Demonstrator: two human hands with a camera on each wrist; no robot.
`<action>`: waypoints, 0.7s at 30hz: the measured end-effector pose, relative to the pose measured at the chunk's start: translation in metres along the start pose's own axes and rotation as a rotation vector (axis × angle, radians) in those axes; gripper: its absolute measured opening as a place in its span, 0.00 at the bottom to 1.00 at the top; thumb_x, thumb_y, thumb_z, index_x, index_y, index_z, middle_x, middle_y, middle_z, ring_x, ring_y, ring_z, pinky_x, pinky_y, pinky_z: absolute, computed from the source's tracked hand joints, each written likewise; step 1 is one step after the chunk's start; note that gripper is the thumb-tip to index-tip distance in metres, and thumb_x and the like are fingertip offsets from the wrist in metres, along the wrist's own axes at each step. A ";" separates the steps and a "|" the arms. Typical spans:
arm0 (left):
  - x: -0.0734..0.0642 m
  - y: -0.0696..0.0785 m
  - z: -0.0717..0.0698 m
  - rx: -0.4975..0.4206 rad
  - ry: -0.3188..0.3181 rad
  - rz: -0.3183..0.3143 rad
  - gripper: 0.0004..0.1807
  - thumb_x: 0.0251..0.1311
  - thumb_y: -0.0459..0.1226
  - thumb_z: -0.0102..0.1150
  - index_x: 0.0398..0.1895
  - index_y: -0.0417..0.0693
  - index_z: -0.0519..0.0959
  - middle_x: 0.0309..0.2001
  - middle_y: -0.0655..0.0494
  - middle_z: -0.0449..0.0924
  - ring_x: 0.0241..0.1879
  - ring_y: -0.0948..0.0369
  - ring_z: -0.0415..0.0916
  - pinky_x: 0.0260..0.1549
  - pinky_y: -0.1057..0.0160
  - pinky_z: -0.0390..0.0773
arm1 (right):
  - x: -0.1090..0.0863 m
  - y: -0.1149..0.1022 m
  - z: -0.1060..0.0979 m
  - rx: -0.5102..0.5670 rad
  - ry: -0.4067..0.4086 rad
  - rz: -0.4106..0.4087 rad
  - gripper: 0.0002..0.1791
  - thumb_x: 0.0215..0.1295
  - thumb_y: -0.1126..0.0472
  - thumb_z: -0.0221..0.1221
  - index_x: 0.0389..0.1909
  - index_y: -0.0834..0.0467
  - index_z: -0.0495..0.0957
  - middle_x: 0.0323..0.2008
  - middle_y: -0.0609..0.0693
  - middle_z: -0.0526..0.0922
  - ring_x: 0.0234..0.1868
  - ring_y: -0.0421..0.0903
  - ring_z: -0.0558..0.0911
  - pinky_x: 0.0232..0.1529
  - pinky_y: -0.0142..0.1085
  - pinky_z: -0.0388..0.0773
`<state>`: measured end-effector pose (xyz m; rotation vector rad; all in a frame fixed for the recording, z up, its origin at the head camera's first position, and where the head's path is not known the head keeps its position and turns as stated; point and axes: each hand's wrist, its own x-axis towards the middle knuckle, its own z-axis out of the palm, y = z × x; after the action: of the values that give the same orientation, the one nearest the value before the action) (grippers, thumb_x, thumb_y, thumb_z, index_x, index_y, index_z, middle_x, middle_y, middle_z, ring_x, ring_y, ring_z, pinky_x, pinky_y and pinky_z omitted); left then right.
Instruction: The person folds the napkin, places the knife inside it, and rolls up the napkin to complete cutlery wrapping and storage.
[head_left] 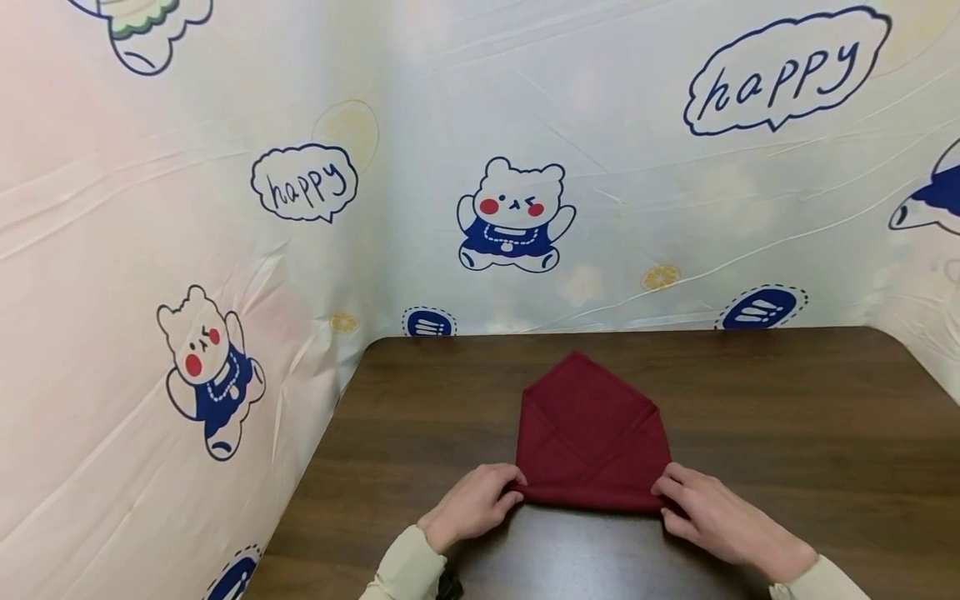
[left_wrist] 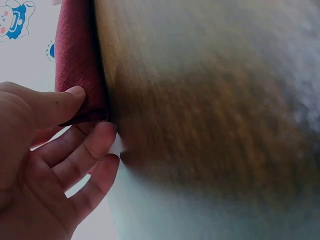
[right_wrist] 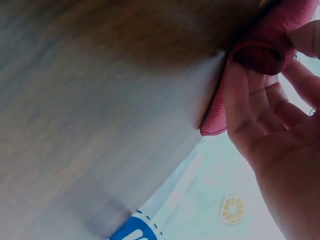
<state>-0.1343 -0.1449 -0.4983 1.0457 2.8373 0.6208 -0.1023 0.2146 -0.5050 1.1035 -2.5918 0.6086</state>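
A dark red cloth point(head_left: 592, 442) lies folded on the table, its far end coming to a point and its near edge rolled into a thick band. At the left end of that band, my left hand point(head_left: 480, 500) pinches the cloth between thumb and fingers. My right hand point(head_left: 712, 512) grips the opposite end. The left wrist view shows the left thumb point(left_wrist: 70, 102) on top of the rolled cloth point(left_wrist: 80, 60), with fingertips under its end. In the right wrist view, fingers point(right_wrist: 237, 92) curl round the hollow open end of the roll point(right_wrist: 257, 57).
The dark brown wooden table point(head_left: 787, 417) extends on both sides of the cloth. Pale fabric point(head_left: 622, 150) printed with bears, lemon slices and "happy" bubbles hangs along the table's back and left edges. A black band point(head_left: 450, 582) shows at the left sleeve.
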 end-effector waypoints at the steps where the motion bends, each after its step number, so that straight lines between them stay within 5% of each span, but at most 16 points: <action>1: 0.000 0.000 0.000 -0.003 0.001 -0.004 0.03 0.63 0.38 0.60 0.38 0.55 0.79 0.36 0.67 0.81 0.35 0.74 0.75 0.37 0.73 0.75 | 0.000 0.001 0.001 -0.004 0.001 -0.006 0.11 0.52 0.63 0.67 0.35 0.51 0.77 0.33 0.36 0.69 0.31 0.28 0.67 0.29 0.26 0.69; 9: 0.000 0.001 0.000 -0.023 -0.012 -0.046 0.03 0.61 0.39 0.61 0.37 0.57 0.80 0.36 0.69 0.81 0.36 0.74 0.75 0.38 0.73 0.75 | 0.000 0.005 0.004 -0.020 0.060 -0.074 0.14 0.47 0.62 0.72 0.34 0.51 0.79 0.33 0.36 0.71 0.32 0.29 0.69 0.31 0.24 0.69; 21: 0.000 0.001 0.000 -0.050 -0.024 -0.074 0.07 0.67 0.38 0.54 0.42 0.52 0.81 0.39 0.64 0.82 0.41 0.70 0.78 0.43 0.68 0.77 | 0.000 0.001 0.000 -0.003 0.017 0.044 0.08 0.60 0.60 0.65 0.40 0.52 0.83 0.34 0.33 0.72 0.35 0.29 0.71 0.34 0.28 0.73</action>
<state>-0.1337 -0.1437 -0.4978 0.9295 2.8096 0.6637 -0.1029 0.2155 -0.5050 1.0387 -2.6075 0.6209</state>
